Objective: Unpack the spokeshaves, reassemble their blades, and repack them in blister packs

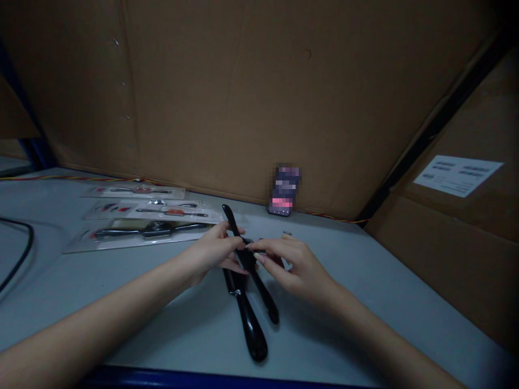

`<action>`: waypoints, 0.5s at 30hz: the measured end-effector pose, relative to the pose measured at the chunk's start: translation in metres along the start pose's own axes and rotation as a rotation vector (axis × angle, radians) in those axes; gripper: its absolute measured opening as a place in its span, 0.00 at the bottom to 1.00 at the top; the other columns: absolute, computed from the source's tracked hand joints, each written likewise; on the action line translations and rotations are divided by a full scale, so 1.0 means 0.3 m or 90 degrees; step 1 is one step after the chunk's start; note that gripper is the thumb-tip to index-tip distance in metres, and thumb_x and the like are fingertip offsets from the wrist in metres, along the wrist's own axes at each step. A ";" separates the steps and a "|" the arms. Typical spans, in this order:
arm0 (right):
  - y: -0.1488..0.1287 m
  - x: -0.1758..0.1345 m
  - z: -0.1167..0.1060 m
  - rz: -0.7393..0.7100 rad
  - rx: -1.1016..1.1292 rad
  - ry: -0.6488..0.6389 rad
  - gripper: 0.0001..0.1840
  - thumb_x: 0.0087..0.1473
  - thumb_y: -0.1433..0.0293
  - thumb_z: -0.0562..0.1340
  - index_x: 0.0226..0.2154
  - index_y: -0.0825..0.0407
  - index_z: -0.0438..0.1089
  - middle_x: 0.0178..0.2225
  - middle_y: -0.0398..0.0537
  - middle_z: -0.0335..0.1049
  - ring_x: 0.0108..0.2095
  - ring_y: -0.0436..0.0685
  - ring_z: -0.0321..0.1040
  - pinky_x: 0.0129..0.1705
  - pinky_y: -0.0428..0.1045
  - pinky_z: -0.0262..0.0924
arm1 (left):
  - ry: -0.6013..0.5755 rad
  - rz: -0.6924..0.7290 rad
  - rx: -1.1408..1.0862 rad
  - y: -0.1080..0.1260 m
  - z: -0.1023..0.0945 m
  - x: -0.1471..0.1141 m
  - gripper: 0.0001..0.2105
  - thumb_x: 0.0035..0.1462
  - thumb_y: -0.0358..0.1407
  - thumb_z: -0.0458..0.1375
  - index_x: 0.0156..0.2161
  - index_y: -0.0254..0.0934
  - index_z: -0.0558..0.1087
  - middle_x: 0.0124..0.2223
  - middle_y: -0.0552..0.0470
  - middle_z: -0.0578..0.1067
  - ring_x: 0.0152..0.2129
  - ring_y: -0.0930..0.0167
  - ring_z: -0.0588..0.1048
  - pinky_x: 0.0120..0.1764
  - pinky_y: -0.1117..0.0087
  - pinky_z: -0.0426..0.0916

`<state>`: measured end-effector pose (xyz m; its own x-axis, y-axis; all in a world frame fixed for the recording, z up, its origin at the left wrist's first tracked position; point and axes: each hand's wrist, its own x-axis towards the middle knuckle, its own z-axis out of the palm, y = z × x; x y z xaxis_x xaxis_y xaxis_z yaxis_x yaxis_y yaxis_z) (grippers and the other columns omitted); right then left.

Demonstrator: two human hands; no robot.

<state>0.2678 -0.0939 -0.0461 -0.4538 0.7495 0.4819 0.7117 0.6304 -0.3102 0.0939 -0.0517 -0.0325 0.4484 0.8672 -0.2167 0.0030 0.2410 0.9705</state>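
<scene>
A black two-handled spokeshave (263,292) lies slantwise in my left hand (221,246), whose fingers and thumb are wrapped round its middle. My right hand (290,262) comes in from the right, its thumb and forefinger pinched at the middle of the spokeshave. Whatever sits between those fingertips is too small and blurred to name. Under the spokeshave, on the table, rests a second black tool (251,329) with a thick glossy handle and a shiny collar. Its far end is hidden by my left hand. A small metal piece (287,233) shows just beyond my right hand.
Several carded packs with spokeshaves (156,229) lie at the back left of the grey table (182,329). A phone (284,194) leans against the cardboard wall (194,108) at the back. A black cable (26,248) curves in at the left. A labelled cardboard box (454,216) stands right.
</scene>
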 end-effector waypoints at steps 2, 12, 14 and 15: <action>0.002 0.001 -0.002 0.007 -0.020 -0.003 0.12 0.56 0.71 0.54 0.42 0.48 0.69 0.29 0.42 0.74 0.25 0.51 0.64 0.34 0.50 0.48 | -0.004 -0.003 -0.002 0.002 0.000 -0.002 0.17 0.50 0.24 0.53 0.47 0.32 0.59 0.30 0.48 0.74 0.24 0.69 0.77 0.29 0.66 0.73; 0.001 0.000 -0.006 0.036 -0.070 -0.006 0.06 0.53 0.72 0.56 0.36 0.51 0.66 0.18 0.39 0.64 0.21 0.51 0.57 0.32 0.49 0.48 | -0.017 0.007 0.012 -0.010 -0.002 0.003 0.18 0.50 0.25 0.53 0.47 0.33 0.58 0.32 0.47 0.74 0.27 0.66 0.77 0.30 0.64 0.73; -0.004 -0.001 -0.003 0.026 -0.046 -0.018 0.05 0.54 0.71 0.56 0.34 0.51 0.67 0.18 0.39 0.64 0.21 0.50 0.57 0.32 0.49 0.48 | -0.015 0.005 0.011 -0.010 -0.001 0.001 0.17 0.50 0.25 0.53 0.47 0.33 0.58 0.31 0.50 0.74 0.25 0.68 0.77 0.30 0.65 0.73; -0.006 -0.002 -0.001 0.012 -0.030 -0.021 0.06 0.54 0.71 0.56 0.34 0.51 0.67 0.19 0.39 0.66 0.21 0.50 0.57 0.32 0.49 0.48 | -0.012 0.005 0.010 -0.009 0.000 0.001 0.17 0.50 0.25 0.52 0.47 0.33 0.59 0.30 0.51 0.73 0.25 0.69 0.77 0.31 0.65 0.73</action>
<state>0.2669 -0.0956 -0.0455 -0.4569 0.7679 0.4488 0.7445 0.6063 -0.2794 0.0939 -0.0521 -0.0351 0.4652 0.8607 -0.2070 0.0137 0.2268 0.9738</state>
